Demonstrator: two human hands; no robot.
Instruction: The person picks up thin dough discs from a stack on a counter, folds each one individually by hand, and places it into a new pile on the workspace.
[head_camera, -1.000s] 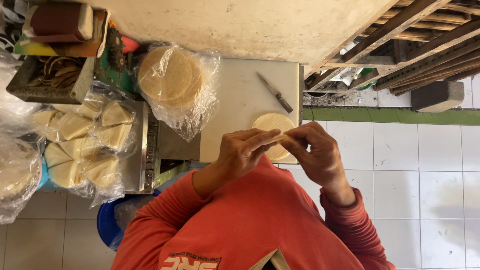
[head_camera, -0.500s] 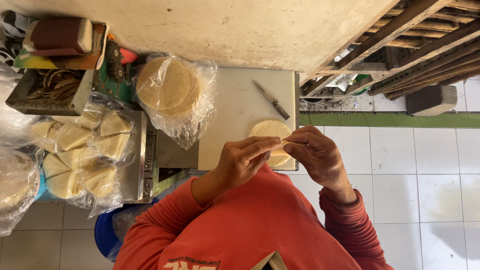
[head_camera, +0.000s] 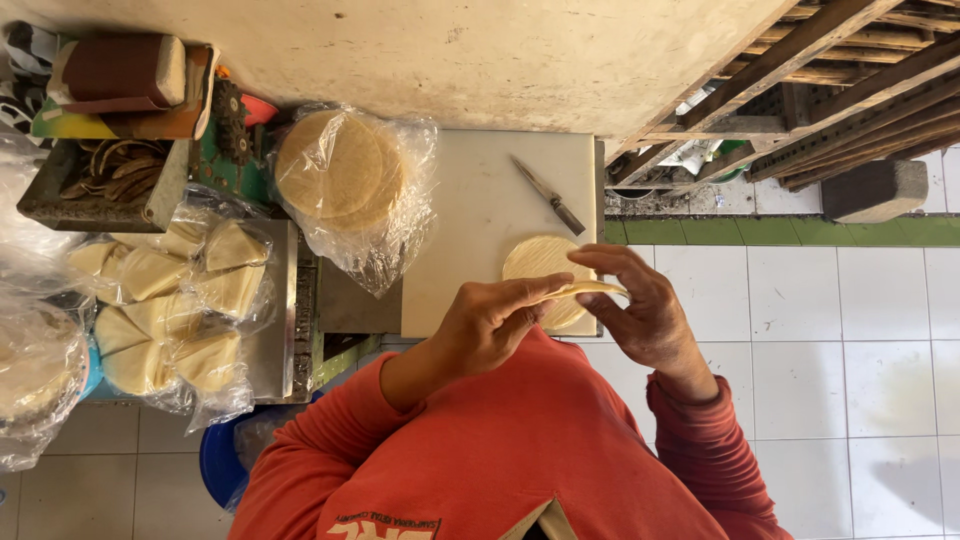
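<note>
We pinch one thin pale round wrapper (head_camera: 590, 290) between left hand (head_camera: 495, 325) and right hand (head_camera: 640, 310) — apparently unfolded; folded ones (head_camera: 170, 300) sit bagged.

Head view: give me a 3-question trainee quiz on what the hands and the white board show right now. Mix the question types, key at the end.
1. True or false: the thin round pale wrapper held in the air is pinched between the left hand and the right hand.
2. Which lies on the white rectangular cutting board beside the flat round pale dough sheet? A) a rolling pin B) a dark-handled knife C) a spoon
3. Fill in: the clear plastic bag with a stack of round pale discs lies to the ____ of the board in the picture.

Key: 1 true; 2 B; 3 left
</note>
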